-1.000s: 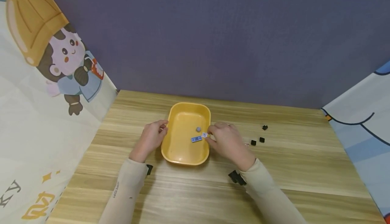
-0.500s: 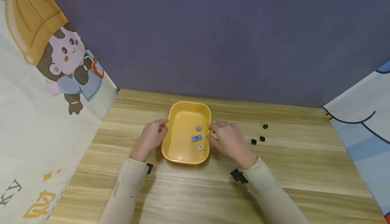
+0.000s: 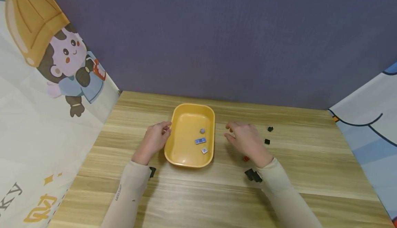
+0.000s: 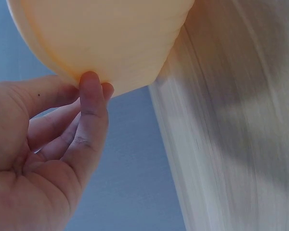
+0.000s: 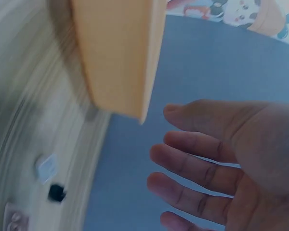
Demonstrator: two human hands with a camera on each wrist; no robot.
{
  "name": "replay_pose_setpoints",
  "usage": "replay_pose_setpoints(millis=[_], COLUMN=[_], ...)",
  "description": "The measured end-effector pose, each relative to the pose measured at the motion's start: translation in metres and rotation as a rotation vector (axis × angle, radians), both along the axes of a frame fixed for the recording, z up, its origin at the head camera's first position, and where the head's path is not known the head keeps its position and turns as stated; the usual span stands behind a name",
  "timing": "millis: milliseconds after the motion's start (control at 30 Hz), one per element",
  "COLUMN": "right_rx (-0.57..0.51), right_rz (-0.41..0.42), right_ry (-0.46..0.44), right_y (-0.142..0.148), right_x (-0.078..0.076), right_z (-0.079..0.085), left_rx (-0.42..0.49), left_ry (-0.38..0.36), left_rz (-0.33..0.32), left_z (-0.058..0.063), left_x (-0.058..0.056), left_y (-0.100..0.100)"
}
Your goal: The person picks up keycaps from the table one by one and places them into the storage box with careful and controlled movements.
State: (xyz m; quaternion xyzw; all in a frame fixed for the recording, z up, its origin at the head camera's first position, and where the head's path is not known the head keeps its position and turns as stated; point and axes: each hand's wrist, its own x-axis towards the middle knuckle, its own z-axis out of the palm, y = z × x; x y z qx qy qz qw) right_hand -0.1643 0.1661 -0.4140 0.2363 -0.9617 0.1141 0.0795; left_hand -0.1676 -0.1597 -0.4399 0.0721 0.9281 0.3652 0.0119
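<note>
In the head view a yellow tray (image 3: 190, 108) sits on the wooden table. Its right half holds a blue printed strip-shaped piece (image 3: 200, 140), a small white square piece (image 3: 204, 150) and a small pale grey-blue piece (image 3: 202, 130). My left hand (image 3: 155, 140) holds the tray's left rim, fingertips against its outer wall in the left wrist view. To the right of the tray, my right hand (image 3: 246, 141) hovers above the table with nothing between its parted fingers. A small red piece (image 3: 246, 158) shows beside that wrist, partly covered.
Two small black pieces (image 3: 267, 141) lie right of my right hand. The right wrist view shows a pale square piece (image 5: 46, 167), a dark piece (image 5: 57, 192) and a pinkish one (image 5: 16, 221) on the table. A dark wall (image 3: 223, 48) stands behind.
The white square piece left my right fingers and now lies in the tray's front right part. My right hand then moved right, away from the tray. The left hand stayed at the rim.
</note>
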Motion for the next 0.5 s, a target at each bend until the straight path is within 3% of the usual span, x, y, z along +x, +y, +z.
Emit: replay_pose_setpoints(millis=[500], right_rx=[-0.009], right_rz=[-0.092], right_ry=[-0.070], right_y=[0.039], right_x=[-0.022], right_z=[-0.034], left_rx=[0.010], left_ry=[0.014], left_rz=[-0.002], left_z=[-0.001], left_x=[0.000], left_y=[0.000])
